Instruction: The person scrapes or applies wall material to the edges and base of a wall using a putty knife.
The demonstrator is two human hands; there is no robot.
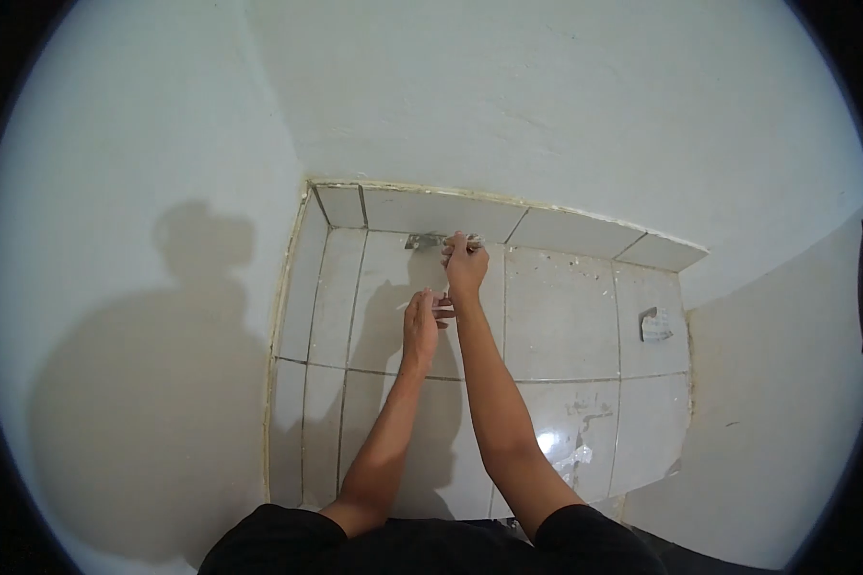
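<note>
White plastered walls (547,105) met glossy white tiled floor (556,316) in corner. One crumpled grey scrap (655,325) lay apart on right tile. Right hand (465,268) was fisted around handle of one small flat metal scraper (425,241), blade flat at skirting joint; likely light, stiff, best held by handle. Left hand (419,326) sat just behind, fingers loosely extended, held nothing.

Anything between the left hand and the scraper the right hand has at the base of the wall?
Nothing visible. The right hand grips the scraper at the wall's base; the left hand is just below it on bare floor tile. The paper scrap lies far to the right.
</note>
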